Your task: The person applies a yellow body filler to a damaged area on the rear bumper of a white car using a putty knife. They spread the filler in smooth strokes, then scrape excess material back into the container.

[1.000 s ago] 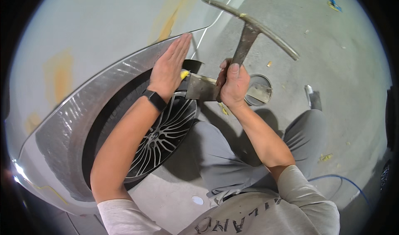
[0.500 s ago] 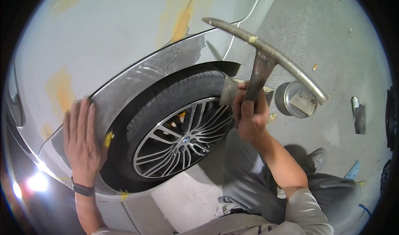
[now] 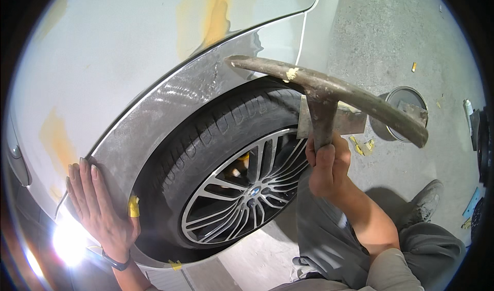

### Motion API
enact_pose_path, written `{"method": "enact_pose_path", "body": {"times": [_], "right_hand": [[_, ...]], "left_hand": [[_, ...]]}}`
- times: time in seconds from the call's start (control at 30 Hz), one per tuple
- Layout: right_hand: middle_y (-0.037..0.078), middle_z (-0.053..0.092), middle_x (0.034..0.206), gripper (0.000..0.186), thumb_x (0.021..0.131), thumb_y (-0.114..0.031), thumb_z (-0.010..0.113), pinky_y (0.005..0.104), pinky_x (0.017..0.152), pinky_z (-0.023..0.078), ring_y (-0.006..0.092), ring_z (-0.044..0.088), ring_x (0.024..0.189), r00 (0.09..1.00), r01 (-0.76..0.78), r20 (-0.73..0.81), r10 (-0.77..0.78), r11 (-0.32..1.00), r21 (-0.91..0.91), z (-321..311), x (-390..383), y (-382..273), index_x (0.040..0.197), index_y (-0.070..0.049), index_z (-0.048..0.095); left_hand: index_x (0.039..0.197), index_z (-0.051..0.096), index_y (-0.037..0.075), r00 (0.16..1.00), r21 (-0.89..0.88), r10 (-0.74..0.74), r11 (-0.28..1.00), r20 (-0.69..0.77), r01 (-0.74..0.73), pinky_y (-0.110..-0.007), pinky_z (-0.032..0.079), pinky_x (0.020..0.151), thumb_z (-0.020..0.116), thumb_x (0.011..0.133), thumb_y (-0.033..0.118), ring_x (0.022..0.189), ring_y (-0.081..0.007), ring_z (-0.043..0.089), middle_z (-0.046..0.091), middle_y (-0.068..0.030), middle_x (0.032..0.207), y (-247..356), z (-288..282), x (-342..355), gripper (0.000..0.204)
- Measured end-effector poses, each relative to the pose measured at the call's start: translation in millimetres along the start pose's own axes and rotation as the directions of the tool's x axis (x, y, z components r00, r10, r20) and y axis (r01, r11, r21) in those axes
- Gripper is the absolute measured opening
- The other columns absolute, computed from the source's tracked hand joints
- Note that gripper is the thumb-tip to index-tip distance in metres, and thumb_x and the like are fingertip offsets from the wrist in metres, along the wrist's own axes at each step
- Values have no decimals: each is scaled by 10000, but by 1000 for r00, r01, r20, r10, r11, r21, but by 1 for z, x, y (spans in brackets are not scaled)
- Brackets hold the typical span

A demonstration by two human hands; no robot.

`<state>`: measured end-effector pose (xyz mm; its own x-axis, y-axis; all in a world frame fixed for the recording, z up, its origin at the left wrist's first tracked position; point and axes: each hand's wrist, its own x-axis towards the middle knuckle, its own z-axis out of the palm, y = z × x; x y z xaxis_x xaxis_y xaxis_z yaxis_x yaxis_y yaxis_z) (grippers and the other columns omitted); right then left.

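My right hand [image 3: 329,165] is wrapped round the handle of a metal pick hammer [image 3: 355,87], held up in front of the wheel arch. Its long curved head has a narrow tip at the left, overlapping the sanded arch panel in the picture, and a broader end at the right. On the car's bodywork, my left hand [image 3: 105,214] lies flat beside the arch, fingers stretched out. Yellow tape [image 3: 134,207] wraps its thumb. Between the hands is a dull, scratched grey arch panel [image 3: 159,103], above the tyre [image 3: 221,117] and spoked wheel [image 3: 252,190].
A thin metal plate [image 3: 355,120] stands out beside the tyre, behind the hammer. On the concrete floor are a round can [image 3: 389,129] and yellow scraps [image 3: 356,146]. A bright lamp [image 3: 70,239] shines at lower left. My shoe [image 3: 425,203] is at lower right.
The view has shifted. The hammer has come down and its head lies more level, its narrow tip now in front of the arch panel. My left hand stays flat on the bodywork.
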<state>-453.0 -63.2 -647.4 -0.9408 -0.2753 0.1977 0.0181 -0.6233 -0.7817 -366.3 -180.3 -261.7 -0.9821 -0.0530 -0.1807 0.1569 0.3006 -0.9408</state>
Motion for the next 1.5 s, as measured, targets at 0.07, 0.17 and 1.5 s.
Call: {"method": "enact_pose_path", "body": {"times": [0.07, 0.17, 1.5], "right_hand": [[73, 519, 607, 272, 1029, -189, 485, 346, 461, 374, 204, 498, 464, 998, 69, -15, -69, 997, 18, 4, 1, 2, 889, 31, 559], [72, 516, 607, 288, 1036, -207, 490, 339, 463, 377, 201, 499, 466, 995, 90, -43, -88, 994, 57, 7, 1, 3, 889, 31, 560], [19, 471, 615, 594, 1102, -529, 372, 250, 452, 267, 67, 367, 503, 988, 106, -120, -94, 989, 105, 8, 6, 7, 950, 24, 526]], "left_hand": [[1604, 367, 15, 1000, 11, -1, 1000, -1, 1, -571, 214, 1268, 595, 934, 409, 1544, -437, 315, 407, -213, 1634, 0, 1, 0, 811], [1604, 366, 12, 1000, 13, -3, 1000, 2, 3, -572, 214, 1267, 585, 938, 409, 1545, -439, 315, 408, -215, 1633, 0, 0, 1, 806], [1559, 402, -45, 999, 45, -25, 999, 22, 24, -640, 269, 1214, 535, 982, 438, 1494, -513, 363, 444, -260, 1590, 2, -3, 0, 764]]}}
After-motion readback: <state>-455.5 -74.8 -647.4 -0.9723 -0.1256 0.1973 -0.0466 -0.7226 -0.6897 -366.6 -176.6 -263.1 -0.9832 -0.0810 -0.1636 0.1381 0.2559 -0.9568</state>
